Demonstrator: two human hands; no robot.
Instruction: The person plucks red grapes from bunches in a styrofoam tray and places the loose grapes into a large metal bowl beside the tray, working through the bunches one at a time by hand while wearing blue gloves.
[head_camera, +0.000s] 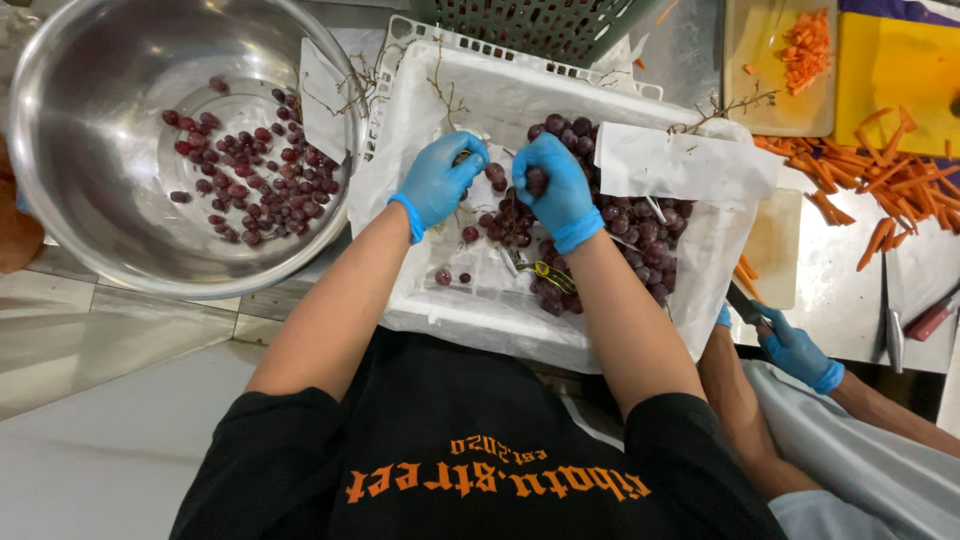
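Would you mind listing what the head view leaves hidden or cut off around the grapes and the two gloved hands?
- Left hand: its curled fingers hide what it grips.
- Right hand: a grape shows, but the stem below is covered.
- White crate: the paper lining hides its floor; the arms cover its near rim.
- Steel bowl: cut off by the top and left edges.

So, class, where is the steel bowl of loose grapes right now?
In the head view, the steel bowl sits at upper left, beside the white crate, just left of the left hand.
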